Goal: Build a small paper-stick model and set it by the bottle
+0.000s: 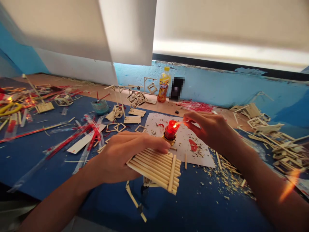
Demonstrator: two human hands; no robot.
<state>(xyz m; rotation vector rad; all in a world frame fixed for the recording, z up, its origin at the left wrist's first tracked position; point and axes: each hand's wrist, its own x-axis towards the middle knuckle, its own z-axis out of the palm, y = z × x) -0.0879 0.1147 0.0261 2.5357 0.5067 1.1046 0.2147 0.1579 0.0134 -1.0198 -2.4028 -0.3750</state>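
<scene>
My left hand (131, 151) is closed around a small panel of pale wooden sticks (154, 169) laid side by side, with one stick across its right end. Beneath the panel hang more jointed sticks; how they attach is partly hidden. Between finger and thumb, my right hand (205, 125) pinches a thin stick (179, 122), whose far end reaches the flame of a lit red candle (171, 130). The candle stands upright in a dark and gold holder (169, 139) on a white sheet of paper (154, 120) strewn with bits and red wax.
Cut stick scraps (231, 170) lie right of the paper. Stick models are heaped at the right (285, 145) and stand behind my left hand. Red and clear plastic strips (93, 132), a glass bowl (100, 107) and a drink bottle (164, 85) are on the table.
</scene>
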